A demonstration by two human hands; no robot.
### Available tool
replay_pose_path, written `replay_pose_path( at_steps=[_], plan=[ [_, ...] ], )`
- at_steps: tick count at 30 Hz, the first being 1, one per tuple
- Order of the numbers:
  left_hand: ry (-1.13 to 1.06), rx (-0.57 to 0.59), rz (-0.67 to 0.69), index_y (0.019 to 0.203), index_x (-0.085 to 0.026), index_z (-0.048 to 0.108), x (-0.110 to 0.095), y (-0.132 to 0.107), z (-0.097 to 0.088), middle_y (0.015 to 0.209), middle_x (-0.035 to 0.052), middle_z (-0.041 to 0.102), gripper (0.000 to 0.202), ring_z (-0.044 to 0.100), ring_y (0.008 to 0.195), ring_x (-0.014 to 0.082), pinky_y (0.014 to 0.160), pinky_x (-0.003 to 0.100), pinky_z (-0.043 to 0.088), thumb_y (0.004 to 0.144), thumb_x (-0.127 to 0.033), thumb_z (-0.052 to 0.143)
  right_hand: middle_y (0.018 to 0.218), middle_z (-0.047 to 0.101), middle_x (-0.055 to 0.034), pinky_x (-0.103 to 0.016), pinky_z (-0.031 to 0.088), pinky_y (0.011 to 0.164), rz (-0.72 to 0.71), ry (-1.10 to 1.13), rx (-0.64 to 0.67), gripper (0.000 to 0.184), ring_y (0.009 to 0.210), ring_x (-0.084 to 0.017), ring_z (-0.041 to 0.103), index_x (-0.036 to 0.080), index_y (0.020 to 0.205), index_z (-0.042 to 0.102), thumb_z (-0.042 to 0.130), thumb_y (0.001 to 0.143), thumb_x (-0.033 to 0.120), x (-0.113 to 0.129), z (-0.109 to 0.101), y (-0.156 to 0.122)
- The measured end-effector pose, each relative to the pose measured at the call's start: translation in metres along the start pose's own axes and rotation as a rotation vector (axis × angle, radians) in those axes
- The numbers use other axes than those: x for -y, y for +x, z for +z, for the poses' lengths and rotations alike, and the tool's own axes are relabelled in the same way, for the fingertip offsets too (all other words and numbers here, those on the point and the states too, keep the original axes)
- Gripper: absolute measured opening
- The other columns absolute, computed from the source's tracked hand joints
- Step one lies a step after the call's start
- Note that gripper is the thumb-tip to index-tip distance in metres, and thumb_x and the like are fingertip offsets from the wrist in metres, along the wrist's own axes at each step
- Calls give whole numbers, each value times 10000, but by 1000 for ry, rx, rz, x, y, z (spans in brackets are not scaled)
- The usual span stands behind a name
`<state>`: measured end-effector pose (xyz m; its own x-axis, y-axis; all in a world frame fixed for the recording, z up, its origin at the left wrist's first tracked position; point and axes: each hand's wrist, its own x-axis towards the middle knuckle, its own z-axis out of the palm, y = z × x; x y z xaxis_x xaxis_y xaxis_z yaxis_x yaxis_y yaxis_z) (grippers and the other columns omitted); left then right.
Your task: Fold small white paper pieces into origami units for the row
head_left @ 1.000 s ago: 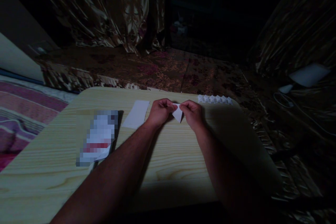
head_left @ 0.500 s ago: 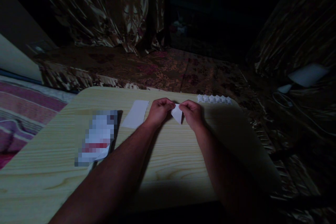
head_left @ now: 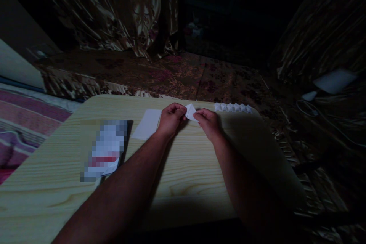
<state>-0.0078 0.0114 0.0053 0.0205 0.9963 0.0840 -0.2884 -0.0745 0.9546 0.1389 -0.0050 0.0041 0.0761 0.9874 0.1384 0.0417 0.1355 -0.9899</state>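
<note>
Between my two hands is a small piece of folded white paper (head_left: 191,112), roughly triangular with a point facing away from me. My left hand (head_left: 172,119) pinches its left side between thumb and fingers. At the lower right edge, my right hand (head_left: 208,120) grips the same paper, its thumb on top. Just left of my left hand a flat white paper sheet (head_left: 146,124) lies on the table, partly covered by that hand. Several small folded white paper pieces (head_left: 232,107) stand in a row near the far edge, beyond my right hand.
A blurred-out white and red packet (head_left: 104,150) lies left of my left forearm on the light wooden table (head_left: 188,171). Patterned brown cloth (head_left: 177,72) runs behind the table. A pinkish striped cover (head_left: 25,118) is at the left, a white lamp-like object (head_left: 334,81) at the right.
The folded paper has been turned: its point faced toward me before and now faces away. My right hand's grip has shifted to the lower right edge, and my left hand has moved slightly left.
</note>
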Motion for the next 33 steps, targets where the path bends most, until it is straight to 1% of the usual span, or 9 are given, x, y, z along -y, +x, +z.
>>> replay_pose_path(
  at_steps=[5,11,13,16,19,21,24,29,33],
  plan=[
    [-21,35,-28,807,-167,602,0,-1,1,548,-31,558,218,448,435,72,419,189,313,677,-309,704,494,444,70,-217,262,461,-20,-18,-12,142,457,-67,338,172,657,600,630,704,303,-4,0,0],
    [-12,33,-24,732,-147,599,0,-2,2,546,-27,550,199,436,430,57,411,181,306,668,-296,714,512,459,64,-217,257,451,-32,-40,12,163,466,-70,347,170,666,604,640,701,326,-7,0,1],
    [-33,24,-41,748,-154,583,0,-1,1,547,-21,571,206,473,427,72,409,184,328,668,-297,707,517,457,69,-214,258,444,-34,-22,-9,178,458,-70,345,178,725,603,640,715,351,-5,0,2],
    [-49,4,-51,776,-162,561,-2,-2,1,577,-1,612,225,564,469,110,416,189,370,658,-289,705,578,522,63,-208,290,446,-54,65,-89,223,465,-73,390,197,802,550,660,714,369,-2,2,4],
    [-68,-15,-53,767,-163,535,-5,-3,3,619,10,632,251,652,572,160,440,194,415,637,-274,719,588,536,55,-209,308,440,-41,92,-153,267,471,-80,420,201,791,514,669,714,404,-1,2,4],
    [-76,-22,-67,764,-159,527,-7,-4,5,652,18,643,269,683,635,189,463,206,446,628,-272,730,570,522,50,-212,306,434,-23,72,-139,277,470,-82,420,194,759,528,659,728,436,-2,2,4],
    [-64,-23,-77,769,-153,531,-7,-5,7,668,21,646,288,693,660,204,488,222,475,624,-282,745,553,512,47,-218,293,435,-20,44,-94,295,469,-79,409,186,699,543,644,741,461,-3,1,2],
    [14,-8,-43,766,-156,567,-2,-6,7,642,3,632,299,663,594,160,509,226,482,624,-330,763,477,448,63,-227,250,427,-14,9,-87,331,438,-70,355,185,597,514,644,739,455,-4,-1,1],
    [137,-1,0,759,-152,604,1,-6,4,642,6,630,271,587,519,109,491,213,443,665,-367,739,495,473,58,-228,242,414,16,120,-80,323,420,-63,356,188,597,491,650,740,431,-2,-2,1]
  ],
)
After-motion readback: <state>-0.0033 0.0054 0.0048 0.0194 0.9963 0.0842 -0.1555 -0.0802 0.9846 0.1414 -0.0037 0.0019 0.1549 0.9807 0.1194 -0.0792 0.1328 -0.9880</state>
